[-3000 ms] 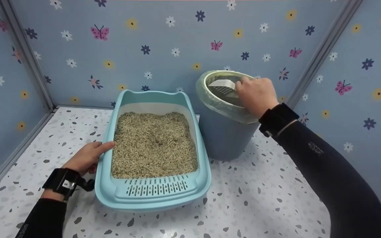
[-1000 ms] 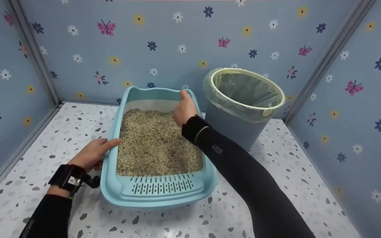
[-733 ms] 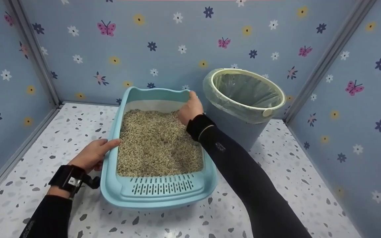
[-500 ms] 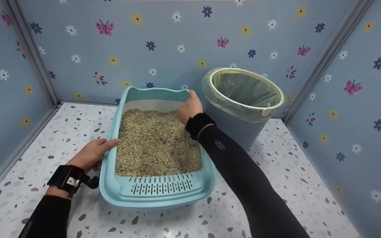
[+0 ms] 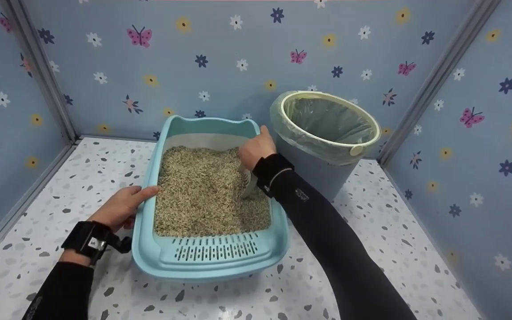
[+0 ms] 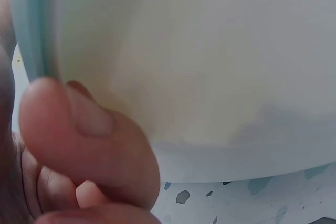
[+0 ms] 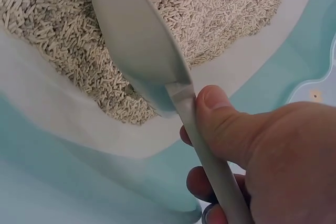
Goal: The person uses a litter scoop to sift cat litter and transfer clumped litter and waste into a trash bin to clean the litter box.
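A blue litter box [image 5: 210, 266] full of pellet cat litter [image 5: 198, 191] stands at the middle of the head view. My left hand [image 5: 125, 206] grips its left rim, thumb on top; the left wrist view shows curled fingers [image 6: 94, 140] under the rim against the pale wall. My right hand [image 5: 257, 149] holds a grey litter scoop [image 7: 139, 40] by its handle, over the right side of the box. In the right wrist view the scoop's head is tilted on its side with its edge at the litter. In the head view the hand and wrist mostly hide the scoop.
A grey-blue trash bin [image 5: 311, 171] lined with a pale green bag [image 5: 327, 118] stands right behind the box. Patterned blue walls [image 5: 220, 44] close off the back and both sides. The speckled surface [image 5: 358, 249] extends around the box.
Three seconds ago my right hand held the scoop inside the trash bin's mouth; now it is over the litter box. The scoop's head has just come into sight. My left hand keeps its grip.
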A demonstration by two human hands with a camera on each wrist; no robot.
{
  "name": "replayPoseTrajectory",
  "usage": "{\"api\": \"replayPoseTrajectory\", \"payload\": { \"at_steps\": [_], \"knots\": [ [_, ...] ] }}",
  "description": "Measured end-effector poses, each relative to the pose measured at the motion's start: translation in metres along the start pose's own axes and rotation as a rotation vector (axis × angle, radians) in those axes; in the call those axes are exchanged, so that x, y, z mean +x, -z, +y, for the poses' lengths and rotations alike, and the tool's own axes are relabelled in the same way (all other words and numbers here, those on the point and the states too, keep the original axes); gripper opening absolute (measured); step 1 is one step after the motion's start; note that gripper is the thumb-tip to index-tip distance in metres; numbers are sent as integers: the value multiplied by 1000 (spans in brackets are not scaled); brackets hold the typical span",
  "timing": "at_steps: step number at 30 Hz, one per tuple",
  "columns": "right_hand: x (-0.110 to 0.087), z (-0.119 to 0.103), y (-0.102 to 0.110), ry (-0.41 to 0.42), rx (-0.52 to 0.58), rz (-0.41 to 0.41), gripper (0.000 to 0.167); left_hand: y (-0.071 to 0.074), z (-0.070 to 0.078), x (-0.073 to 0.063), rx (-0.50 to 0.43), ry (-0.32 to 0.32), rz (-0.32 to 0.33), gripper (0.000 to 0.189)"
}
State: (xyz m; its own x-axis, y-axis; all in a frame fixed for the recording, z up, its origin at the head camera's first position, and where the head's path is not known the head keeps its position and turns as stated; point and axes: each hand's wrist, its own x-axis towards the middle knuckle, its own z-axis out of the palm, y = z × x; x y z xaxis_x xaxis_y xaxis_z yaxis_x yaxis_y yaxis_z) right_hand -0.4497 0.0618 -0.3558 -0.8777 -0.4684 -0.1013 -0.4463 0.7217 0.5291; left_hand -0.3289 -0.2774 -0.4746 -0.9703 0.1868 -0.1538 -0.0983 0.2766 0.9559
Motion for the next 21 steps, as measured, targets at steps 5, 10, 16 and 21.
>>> {"api": "replayPoseTrajectory", "payload": {
  "at_steps": [5, 10, 16, 21],
  "knots": [
    [-1, -3, 2, -7, 31, 18, 46, 0, -1, 0, -13, -4, -5, 67],
    [-2, -7, 3, -16, 78, 27, 38, 0, -1, 0, -17, -5, -6, 69],
    [-4, -13, 1, -27, 203, -21, 29, 0, -1, 0, -12, -6, -9, 70],
    [-4, -17, -1, -55, 263, -46, 31, 1, 0, 0, -16, -6, -15, 69]
  ]
}}
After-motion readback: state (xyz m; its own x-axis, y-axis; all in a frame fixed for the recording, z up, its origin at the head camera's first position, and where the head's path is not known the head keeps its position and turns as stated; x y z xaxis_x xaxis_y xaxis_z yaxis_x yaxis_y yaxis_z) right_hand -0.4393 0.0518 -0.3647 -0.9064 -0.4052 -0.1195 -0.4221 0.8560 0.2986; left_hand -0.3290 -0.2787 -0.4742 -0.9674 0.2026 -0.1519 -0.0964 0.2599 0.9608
